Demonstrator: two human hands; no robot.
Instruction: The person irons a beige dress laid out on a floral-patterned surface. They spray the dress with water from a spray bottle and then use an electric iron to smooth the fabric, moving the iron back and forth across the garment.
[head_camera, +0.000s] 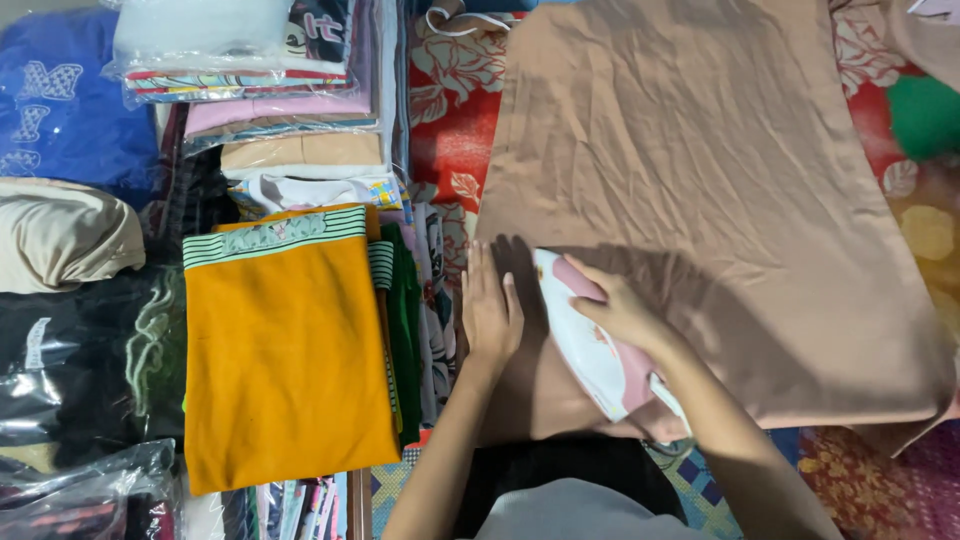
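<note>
Tan cloth (700, 190), creased all over, lies spread flat across a red flowered cover (450, 120) and fills most of the right half of the view. On its near left corner sits a white and pink iron (590, 345), tip pointing away from the person. The right hand (615, 305) grips the iron from above, fingers (585, 278) clamped round its pink handle. The left hand (490, 310) lies palm down on the left edge of the cloth, just beside the iron, fingers straight and close together, holding nothing. To the left of the hands sits a folded orange garment (290, 360) with a green striped band, with a dark green folded piece (405, 340) beneath its right side. Farther back stands a stack of folded clothes (270, 90), some in clear plastic.
</note>
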